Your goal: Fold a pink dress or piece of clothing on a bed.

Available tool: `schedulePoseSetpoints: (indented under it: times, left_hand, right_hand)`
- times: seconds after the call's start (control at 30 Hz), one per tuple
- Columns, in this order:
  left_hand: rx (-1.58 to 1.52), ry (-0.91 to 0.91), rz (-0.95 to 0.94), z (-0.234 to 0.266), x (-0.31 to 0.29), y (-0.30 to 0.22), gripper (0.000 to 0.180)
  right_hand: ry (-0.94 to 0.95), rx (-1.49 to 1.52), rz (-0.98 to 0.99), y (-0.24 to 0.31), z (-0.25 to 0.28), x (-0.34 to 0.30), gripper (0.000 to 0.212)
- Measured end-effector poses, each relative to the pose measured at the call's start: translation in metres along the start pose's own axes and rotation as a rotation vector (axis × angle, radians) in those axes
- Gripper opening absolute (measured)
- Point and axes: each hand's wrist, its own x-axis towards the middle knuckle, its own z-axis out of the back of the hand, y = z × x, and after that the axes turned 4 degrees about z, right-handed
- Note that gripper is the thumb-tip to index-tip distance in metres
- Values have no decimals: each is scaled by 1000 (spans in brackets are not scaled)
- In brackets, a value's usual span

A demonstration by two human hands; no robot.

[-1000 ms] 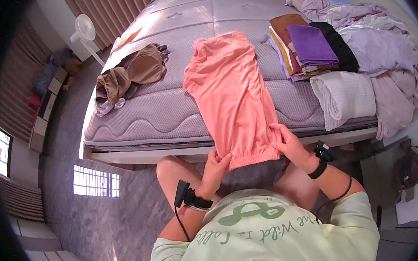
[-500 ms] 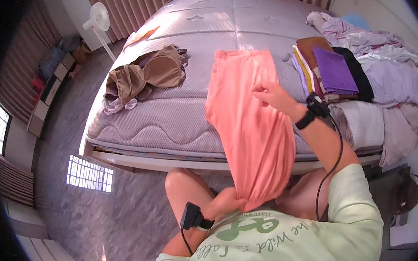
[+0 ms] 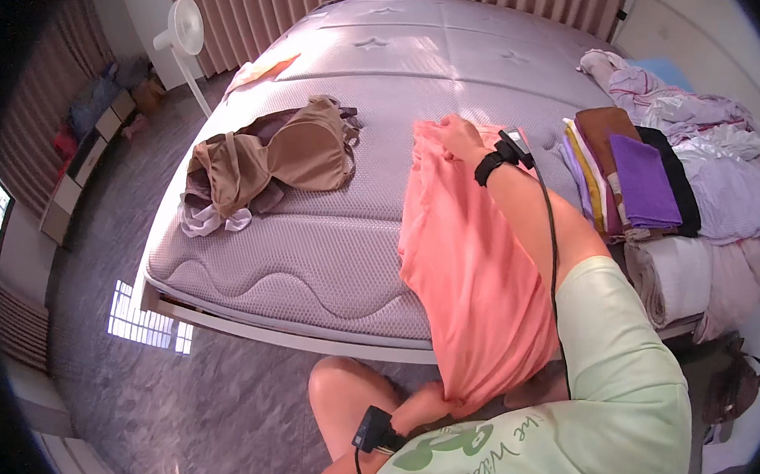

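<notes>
Coral-pink trousers (image 3: 475,274) lie lengthwise over the near side of the mattress, their gathered near end hanging past the edge to my lap. My left hand (image 3: 425,405) is closed on that near end, its fingertips partly hidden by the cloth. At the far end, my right hand (image 3: 461,141) reaches out with its fingers closed on the top edge of the trousers, bunching the fabric a little. Left of the trousers rests a loose pile of brown and tan bras (image 3: 303,150), apart from both hands.
A stack of folded clothes (image 3: 645,179), purple on top, stands to the right, with a folded white knit (image 3: 687,273) nearer me. Rumpled pale bedding (image 3: 727,155) lies beyond it. The mattress (image 3: 339,275) sits in a white bed frame. A white fan (image 3: 185,29) stands far left.
My right hand has moved forward from above the middle of the trousers to their far edge and closed on it. My left hand keeps its hold. The view has shifted slightly.
</notes>
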Motion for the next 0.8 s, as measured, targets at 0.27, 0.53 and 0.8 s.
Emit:
schedulePoseSetpoints:
  times: [0.27,0.53,0.8]
  left_hand:
    - [-6,1,-75,3,-8,-20,62]
    - [63,1,-88,0,-4,-4,59]
    - [50,13,-115,1,-1,-4,53]
  right_hand:
    - [-217,-464,33,-53,-27,34,34]
    - [-28,98,-286,-26,-5,32,29]
    - [-109,-317,-12,-43,-4,37,22]
